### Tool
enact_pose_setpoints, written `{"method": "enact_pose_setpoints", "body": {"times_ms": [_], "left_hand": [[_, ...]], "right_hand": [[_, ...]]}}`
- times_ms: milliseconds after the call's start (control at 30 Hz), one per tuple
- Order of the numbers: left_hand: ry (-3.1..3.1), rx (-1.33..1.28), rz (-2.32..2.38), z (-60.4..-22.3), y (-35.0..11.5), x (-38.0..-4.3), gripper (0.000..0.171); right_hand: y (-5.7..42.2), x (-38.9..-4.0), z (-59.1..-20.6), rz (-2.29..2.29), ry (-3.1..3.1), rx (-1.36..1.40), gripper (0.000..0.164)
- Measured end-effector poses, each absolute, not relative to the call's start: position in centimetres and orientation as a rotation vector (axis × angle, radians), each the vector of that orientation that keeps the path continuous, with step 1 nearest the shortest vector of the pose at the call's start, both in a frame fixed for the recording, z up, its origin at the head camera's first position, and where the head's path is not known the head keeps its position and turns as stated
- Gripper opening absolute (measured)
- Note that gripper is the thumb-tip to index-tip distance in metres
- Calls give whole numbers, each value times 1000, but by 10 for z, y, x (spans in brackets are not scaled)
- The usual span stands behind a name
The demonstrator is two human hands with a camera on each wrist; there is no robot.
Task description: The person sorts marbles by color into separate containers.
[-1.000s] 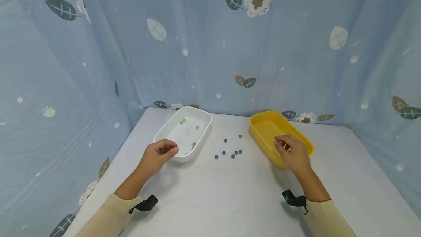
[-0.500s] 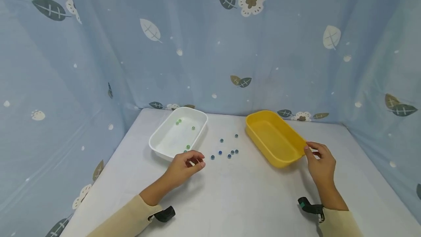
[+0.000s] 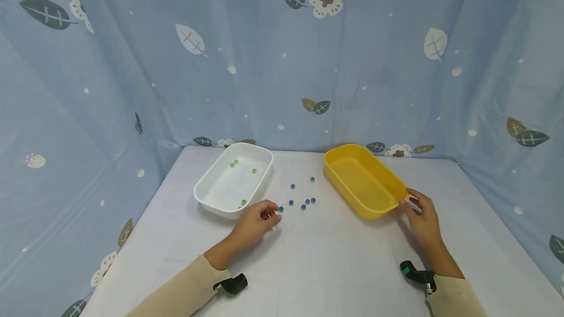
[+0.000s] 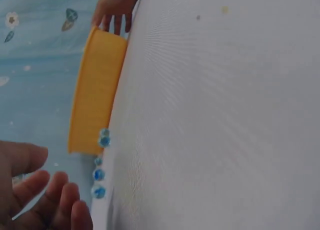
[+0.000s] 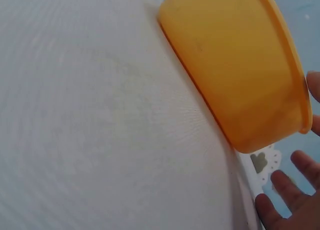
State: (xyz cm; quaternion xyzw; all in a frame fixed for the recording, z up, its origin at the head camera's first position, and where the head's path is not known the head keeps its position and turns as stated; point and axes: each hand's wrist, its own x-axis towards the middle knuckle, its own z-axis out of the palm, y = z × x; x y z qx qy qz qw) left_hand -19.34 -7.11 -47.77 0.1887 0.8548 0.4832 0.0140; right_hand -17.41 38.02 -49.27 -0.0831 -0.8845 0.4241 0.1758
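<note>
My left hand [image 3: 253,224] is held low over the table by the front corner of a white plastic tray [image 3: 223,185], with its fingers and thumb apart. A blue glass marble [image 3: 281,209] lies right at its fingertips, and in the left wrist view the relaxed fingers of this hand [image 4: 45,200] hold nothing. Several more blue marbles [image 3: 303,207] are scattered between the two trays. At the right end of a yellow tray [image 3: 358,180], my right hand [image 3: 423,220] touches the rim corner with thumb and index finger. Its other fingers are loosely spread in the right wrist view.
Several green marbles [image 3: 254,170] lie inside the white tray. A white cloth covers the table [image 3: 335,268]. Blue patterned curtain [image 3: 246,97] hangs behind the table and along both sides.
My left hand has moved right, from over the white tray to the blue marbles. The right hand has gone from above the yellow tray to its right corner. The view has shifted slightly.
</note>
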Motion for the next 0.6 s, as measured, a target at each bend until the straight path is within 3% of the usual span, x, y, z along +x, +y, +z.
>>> {"method": "enact_pose_setpoints", "body": {"times_ms": [233, 600], "left_hand": [[2820, 502, 1350, -486, -59, -202, 19], [2957, 409, 1017, -480, -44, -209, 38]], "right_hand": [[381, -174, -503, 1122, -2542, -232, 63], [381, -174, -508, 1077, -2565, -224, 63]]}}
